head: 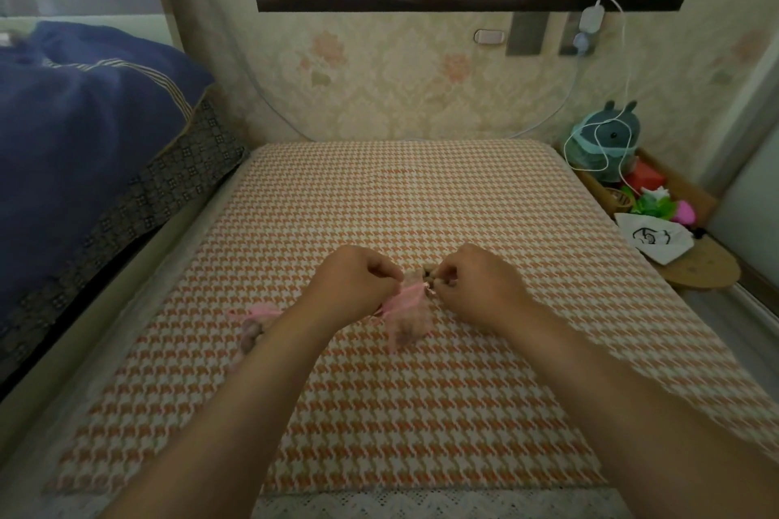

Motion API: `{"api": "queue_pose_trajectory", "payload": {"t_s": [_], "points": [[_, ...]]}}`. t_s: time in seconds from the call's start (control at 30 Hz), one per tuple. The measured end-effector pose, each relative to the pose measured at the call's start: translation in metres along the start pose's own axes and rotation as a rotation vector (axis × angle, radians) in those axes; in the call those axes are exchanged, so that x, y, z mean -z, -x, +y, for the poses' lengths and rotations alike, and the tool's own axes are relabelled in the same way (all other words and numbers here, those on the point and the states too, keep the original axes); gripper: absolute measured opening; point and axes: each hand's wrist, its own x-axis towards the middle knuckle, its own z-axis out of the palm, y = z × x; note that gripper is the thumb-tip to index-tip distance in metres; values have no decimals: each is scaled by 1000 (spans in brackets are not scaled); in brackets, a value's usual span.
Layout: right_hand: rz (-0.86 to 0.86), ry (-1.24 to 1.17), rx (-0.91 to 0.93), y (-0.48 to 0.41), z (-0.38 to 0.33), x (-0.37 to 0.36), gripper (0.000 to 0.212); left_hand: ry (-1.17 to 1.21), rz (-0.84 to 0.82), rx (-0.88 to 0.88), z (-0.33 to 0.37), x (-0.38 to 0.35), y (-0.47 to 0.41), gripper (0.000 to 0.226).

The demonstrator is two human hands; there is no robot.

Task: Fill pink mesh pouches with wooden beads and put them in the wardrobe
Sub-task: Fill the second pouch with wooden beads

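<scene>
A bed-like surface covered in an orange-and-white houndstooth cloth (pixel 421 198) fills most of the view, with a rumpled dark blue blanket (pixel 84 131) at its left edge and a cluttered wooden side shelf (pixel 691 198) at its right. Both forearms reach forward over the cloth toward its middle. The left hand (pixel 354 287) and right hand (pixel 476 287) are each curled into a tight pinch on the pink drawstring ribbon (pixel 415 291) of a pink mesh pouch (pixel 406 318) that lies between them, its mouth toward the fingers and its body trailing back toward the person. The ribbon runs left to right between the hands, so, as I judge it, pulling them apart would cinch the mouth. A few small wooden beads (pixel 430 272) show just beyond the pouch, close to the right fingers. A second pink mesh pouch (pixel 253 329), seemingly filled and tied, rests beside the left forearm. No wardrobe is in sight.
</scene>
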Motion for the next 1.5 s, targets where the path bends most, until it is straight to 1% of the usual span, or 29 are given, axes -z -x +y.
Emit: {"api": "queue_pose_trajectory", "payload": {"t_s": [0.07,0.13,0.2,0.3,0.5,0.63,0.73,0.8,0.87,0.93,1.0,1.1,1.2,1.23,1.3,1.33,1.43,1.5], "points": [[92,-148,-9,2,-4,14,13,3,5,7,0,0,-1,13],[186,-317,19,6,-13,29,9,13,6,11,0,0,0,16],[179,-403,103,12,-22,41,8,34,-8,11,1,0,1,18],[100,-350,216,23,-34,44,8,101,-36,31,3,-1,4,14],[18,-153,272,24,-35,42,22,266,-89,116,1,1,8,8],[-6,-72,329,24,-38,49,26,288,-85,138,0,1,8,7],[-5,-113,347,26,-39,52,19,338,-72,140,0,2,6,11],[-61,-154,345,29,-39,53,19,364,-78,119,0,4,6,14],[-69,-105,355,31,-37,54,16,368,-96,81,0,6,6,14],[-12,-39,375,28,-35,55,11,351,-117,48,1,8,6,14],[-15,-46,352,26,-33,59,7,242,-136,18,-1,10,6,23],[-88,-70,329,28,-28,59,16,5,-159,-44,-5,13,7,36],[-116,-120,261,31,-25,58,19,-205,-141,-175,-7,14,10,31],[-126,-129,231,32,-25,59,20,-234,-119,-215,-7,14,10,25],[-153,-165,185,32,-25,61,22,-217,-87,-273,-5,14,11,11],[-178,-236,160,33,-27,62,23,-211,-70,-307,-5,14,11,8],[-340,-561,48,36,-35,65,29,-190,-55,-358,-4,13,9,11],[-468,-665,-23,37,-36,63,30,-159,-126,-348,-3,13,9,9]]}}
